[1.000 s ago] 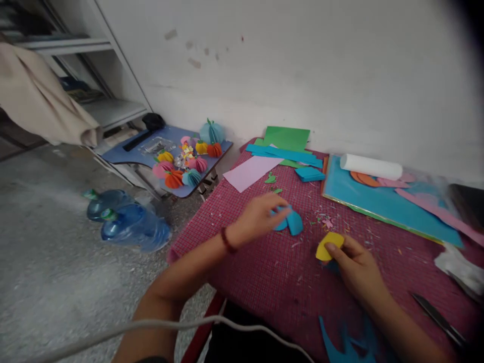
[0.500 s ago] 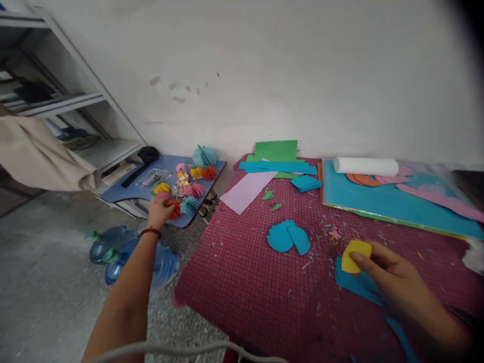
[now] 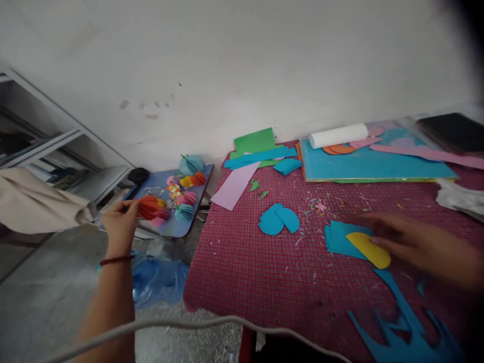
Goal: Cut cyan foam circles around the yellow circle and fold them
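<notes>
My left hand [image 3: 120,222], with a red bracelet at the wrist, pinches an orange pleated paper pumpkin [image 3: 149,207] above the small blue table [image 3: 179,229]. Just behind it show bits of a yellow and a pink paper pumpkin [image 3: 161,218]. On the right, my right hand [image 3: 401,239] is blurred, its thumb and fingers apart. A folded yellow paper piece [image 3: 370,250] with rounded ends lies by the thumb, partly over a stack of blue paper pieces [image 3: 336,238]. Whether the thumb touches it is unclear.
Several paper pumpkins [image 3: 187,197] crowd the small table. Blue paper discs [image 3: 271,221], paper scraps [image 3: 406,322] and a pink strip [image 3: 238,186] lie on the red checked cloth [image 3: 234,262]. A white roll [image 3: 338,136] rests on blue sheets [image 3: 340,169]. A cable [image 3: 212,321] crosses in front.
My left hand has lifted the orange pumpkin and drawn it left. My right hand has let go of the yellow piece, which now lies lower, over the blue pieces. The view has shifted.
</notes>
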The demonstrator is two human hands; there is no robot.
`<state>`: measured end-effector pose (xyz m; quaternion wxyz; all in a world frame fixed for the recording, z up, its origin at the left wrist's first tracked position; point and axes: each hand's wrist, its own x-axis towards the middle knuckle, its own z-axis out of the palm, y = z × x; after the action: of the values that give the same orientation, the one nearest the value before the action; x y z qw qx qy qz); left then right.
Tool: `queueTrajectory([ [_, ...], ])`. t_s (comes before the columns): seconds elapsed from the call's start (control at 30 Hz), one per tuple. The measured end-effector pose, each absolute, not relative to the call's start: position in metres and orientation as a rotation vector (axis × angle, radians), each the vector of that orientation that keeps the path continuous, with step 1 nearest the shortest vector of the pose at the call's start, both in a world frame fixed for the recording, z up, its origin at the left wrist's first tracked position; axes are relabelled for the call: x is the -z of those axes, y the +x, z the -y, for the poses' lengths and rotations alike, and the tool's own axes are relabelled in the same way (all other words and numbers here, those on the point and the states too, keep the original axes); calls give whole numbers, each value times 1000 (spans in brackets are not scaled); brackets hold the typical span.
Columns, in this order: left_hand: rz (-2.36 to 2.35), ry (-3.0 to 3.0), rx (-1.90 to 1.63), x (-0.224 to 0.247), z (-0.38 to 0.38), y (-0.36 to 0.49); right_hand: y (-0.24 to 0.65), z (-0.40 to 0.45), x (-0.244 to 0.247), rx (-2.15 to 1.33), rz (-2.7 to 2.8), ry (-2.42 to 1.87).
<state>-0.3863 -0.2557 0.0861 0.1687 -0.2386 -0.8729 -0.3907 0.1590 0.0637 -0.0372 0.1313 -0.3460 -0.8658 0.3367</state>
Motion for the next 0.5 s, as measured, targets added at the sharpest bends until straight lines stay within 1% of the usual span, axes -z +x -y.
queueTrajectory([
  [0.03, 2411, -755, 1232, -94, 249, -371, 157, -62, 31, -812, 2507, -971],
  [0.07, 2355, -842, 1365, -101, 240, -353, 154, -58, 22, -719, 2474, -922],
  [0.13, 2333, -1030, 1542, -110, 219, -311, 142, -44, -1, -752, 2378, -791],
  [0.27, 2288, -1468, 1777, -116, 172, -220, 119, -4, -37, -847, 2215, -510],
  [0.33, 2226, -1776, 1777, -114, 153, -177, 119, 12, -43, -933, 2144, -442],
  [0.4, 2171, -2109, 1698, -109, 138, -138, 127, 26, -43, -1007, 2059, -410],
  [0.5, 2033, -2466, 1578, -100, 123, -90, 151, 47, -39, -1012, 1997, -432],
])
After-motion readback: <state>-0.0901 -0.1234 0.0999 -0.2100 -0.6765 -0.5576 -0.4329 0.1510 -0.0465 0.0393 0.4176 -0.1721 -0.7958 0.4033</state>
